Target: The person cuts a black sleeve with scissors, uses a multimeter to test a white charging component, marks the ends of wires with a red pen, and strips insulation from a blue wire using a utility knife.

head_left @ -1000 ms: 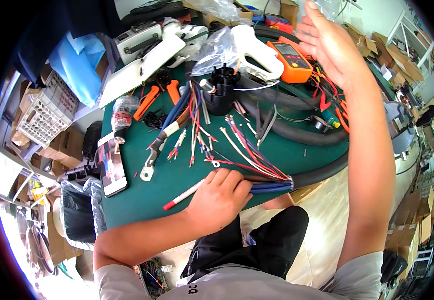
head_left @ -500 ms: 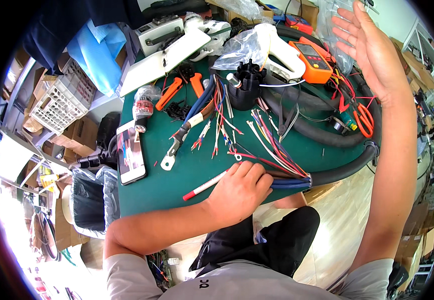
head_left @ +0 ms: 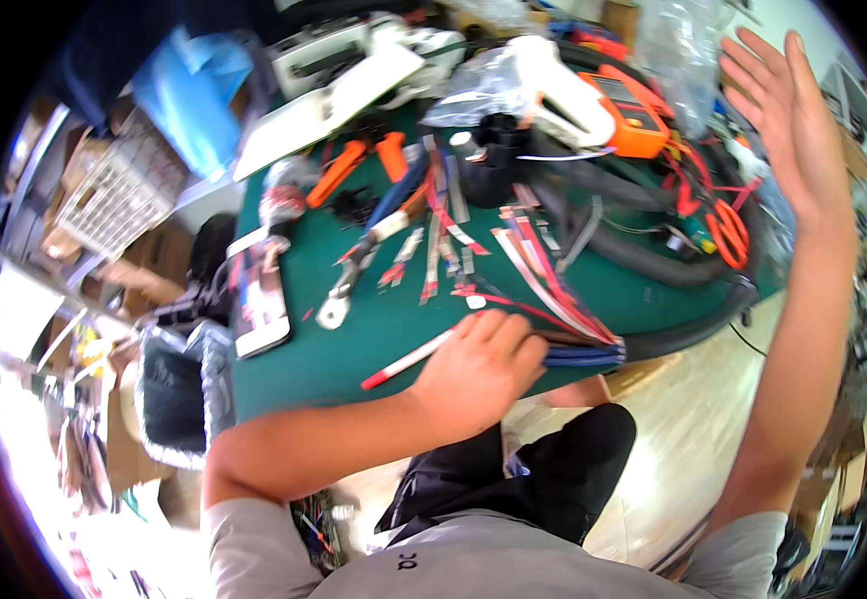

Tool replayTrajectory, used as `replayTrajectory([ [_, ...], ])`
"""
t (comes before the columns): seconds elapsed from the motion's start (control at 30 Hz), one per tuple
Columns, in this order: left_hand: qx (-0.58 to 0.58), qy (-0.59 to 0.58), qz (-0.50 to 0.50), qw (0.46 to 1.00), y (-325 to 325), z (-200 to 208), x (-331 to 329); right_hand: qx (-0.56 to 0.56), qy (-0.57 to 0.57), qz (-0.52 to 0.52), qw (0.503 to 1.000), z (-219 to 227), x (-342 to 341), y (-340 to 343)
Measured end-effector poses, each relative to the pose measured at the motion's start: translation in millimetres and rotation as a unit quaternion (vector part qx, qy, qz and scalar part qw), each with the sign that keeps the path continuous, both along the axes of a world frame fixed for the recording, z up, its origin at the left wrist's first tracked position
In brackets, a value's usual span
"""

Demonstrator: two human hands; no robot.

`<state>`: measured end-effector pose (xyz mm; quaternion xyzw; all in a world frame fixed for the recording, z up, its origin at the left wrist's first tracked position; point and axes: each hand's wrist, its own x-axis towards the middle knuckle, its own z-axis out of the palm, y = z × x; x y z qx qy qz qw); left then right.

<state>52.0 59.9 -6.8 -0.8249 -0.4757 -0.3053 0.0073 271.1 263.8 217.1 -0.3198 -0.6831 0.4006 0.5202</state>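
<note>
My left hand (head_left: pixel 483 369) is at the green table's near edge, its fingers curled around thick blue and brown wires (head_left: pixel 583 354) that come out of a black-sheathed cable (head_left: pixel 688 339). A white pen with a red end (head_left: pixel 406 363) lies against this hand, its other end hidden under the fingers. Thinner red and white wires (head_left: pixel 543 272) fan out just beyond. Raised high at the far right, my right hand (head_left: pixel 788 125) is empty, with fingers stretched out. A metal cable lug (head_left: pixel 334 311) and several stripped wire ends lie to the left, before a black connector (head_left: pixel 498 155).
On the table are a phone (head_left: pixel 259 299), orange-handled tools (head_left: pixel 339 175), an orange multimeter (head_left: pixel 633 118), a white curved housing (head_left: pixel 578 105) and orange-handled scissors (head_left: pixel 728 235). A lined bin (head_left: pixel 176 394) stands left of the table, below a white crate (head_left: pixel 119 195).
My right hand has shifted to the right and slightly lower. My left hand keeps its place on the wires. The view is now blurred by motion.
</note>
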Motion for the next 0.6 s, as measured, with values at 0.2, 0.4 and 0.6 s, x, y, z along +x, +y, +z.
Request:
replayTrajectory([
  [0.2,0.005,-0.021,-0.007,1.0,4.6,2.1,8.3,-0.033,0.169,0.767,0.618,29.4,84.2,104.1],
  [0.4,-0.004,-0.009,0.007,1.0,3.7,4.8,8.5,-0.044,0.206,0.294,0.932,24.1,95.6,8.6],
  [0.6,0.005,-0.01,0.007,1.0,4.2,3.9,9.3,-0.108,0.286,0.472,0.827,10.2,144.1,19.1],
])
